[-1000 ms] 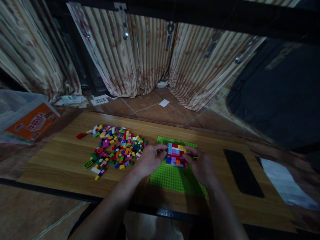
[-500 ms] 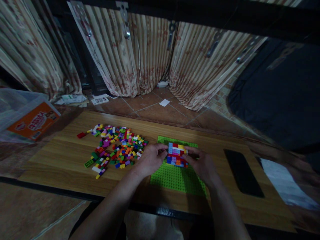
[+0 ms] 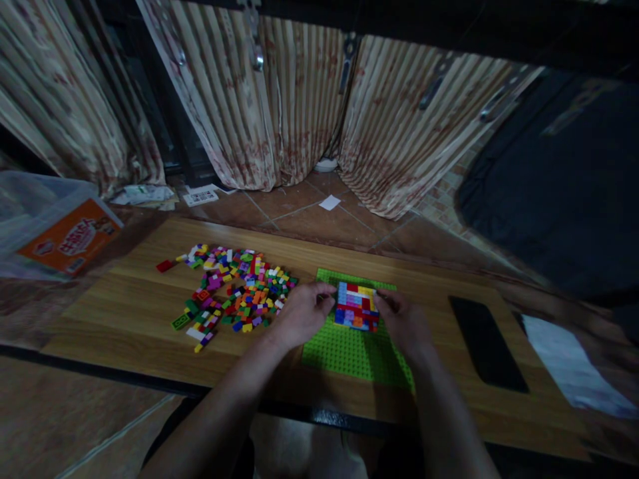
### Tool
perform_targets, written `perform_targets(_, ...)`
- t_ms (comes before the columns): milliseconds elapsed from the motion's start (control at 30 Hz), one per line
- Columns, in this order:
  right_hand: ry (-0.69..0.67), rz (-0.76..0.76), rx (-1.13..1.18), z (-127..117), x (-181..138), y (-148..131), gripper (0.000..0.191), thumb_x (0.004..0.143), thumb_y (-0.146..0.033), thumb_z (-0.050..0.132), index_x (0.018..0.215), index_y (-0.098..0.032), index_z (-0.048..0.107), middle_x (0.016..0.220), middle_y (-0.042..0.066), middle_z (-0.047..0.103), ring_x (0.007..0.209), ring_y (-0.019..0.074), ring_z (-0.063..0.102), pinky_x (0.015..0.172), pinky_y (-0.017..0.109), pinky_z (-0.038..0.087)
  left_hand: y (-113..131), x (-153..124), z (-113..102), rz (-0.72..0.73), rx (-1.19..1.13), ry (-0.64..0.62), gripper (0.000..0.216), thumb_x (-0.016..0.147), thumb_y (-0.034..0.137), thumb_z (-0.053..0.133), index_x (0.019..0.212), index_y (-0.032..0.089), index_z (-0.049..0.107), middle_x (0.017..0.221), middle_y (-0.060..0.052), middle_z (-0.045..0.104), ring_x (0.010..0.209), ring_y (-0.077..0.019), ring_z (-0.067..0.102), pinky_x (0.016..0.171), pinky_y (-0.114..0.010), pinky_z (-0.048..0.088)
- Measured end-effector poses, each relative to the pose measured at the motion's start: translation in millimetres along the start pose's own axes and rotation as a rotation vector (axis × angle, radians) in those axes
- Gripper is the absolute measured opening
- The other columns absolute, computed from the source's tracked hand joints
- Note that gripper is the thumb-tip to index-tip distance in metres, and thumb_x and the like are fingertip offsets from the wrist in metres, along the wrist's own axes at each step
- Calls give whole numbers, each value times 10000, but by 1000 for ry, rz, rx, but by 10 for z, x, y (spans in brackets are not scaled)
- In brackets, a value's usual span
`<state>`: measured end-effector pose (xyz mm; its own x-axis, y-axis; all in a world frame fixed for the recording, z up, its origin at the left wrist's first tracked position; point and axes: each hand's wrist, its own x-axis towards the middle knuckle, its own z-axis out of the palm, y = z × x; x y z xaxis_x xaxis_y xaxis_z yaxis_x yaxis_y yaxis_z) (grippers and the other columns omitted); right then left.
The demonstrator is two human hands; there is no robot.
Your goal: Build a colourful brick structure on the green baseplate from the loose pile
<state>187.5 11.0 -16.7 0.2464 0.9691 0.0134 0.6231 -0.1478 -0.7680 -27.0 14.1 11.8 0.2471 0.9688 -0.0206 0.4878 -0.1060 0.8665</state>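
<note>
A flat block of coloured toy bricks [image 3: 355, 307], in red, yellow, white, blue, purple and orange, lies over the green studded baseplate [image 3: 349, 356]. My left hand [image 3: 308, 311] is at its left edge, thumb and forefinger bent close together against the side. On the opposite side, my right hand [image 3: 401, 322] has its fingertips at the upper right corner, by the yellow bricks. Both hands are closed about the block's sides. The undersides of the fingers are hidden, and I cannot tell whether the block is attached to the baseplate.
Left of the baseplate spreads a pile of loose bricks [image 3: 254, 293] on the wooden table [image 3: 124, 319]. A black phone-like slab [image 3: 486, 342] lies at the right, with white paper [image 3: 569, 366] beyond it. A clear plastic box [image 3: 54, 226] with an orange label stands at far left.
My right hand's fingers have shifted from over the block's right part to its upper right corner, uncovering more bricks. The left hand stays at the left edge. The view has tilted slightly.
</note>
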Motion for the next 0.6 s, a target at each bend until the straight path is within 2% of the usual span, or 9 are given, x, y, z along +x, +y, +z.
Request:
perform_targets(400,-27,-49,-84,31,-15,-21,362,829,-449,535,979,-171,713,850,91,748,774,255,696,699,376,516,-40,10,7,28,-14,18,302,840,235,530,1081,172,700,953,-53,744,879,-192,680,833,-304,528)
perform_targets(600,0,-59,-147,59,-37,-56,350,841,-419,515,997,-176,714,876,105,740,803,262,690,728,387,507,-44,-1,0,30,-17,16,285,837,225,528,1050,160,705,952,-57,741,872,-187,677,831,-303,525)
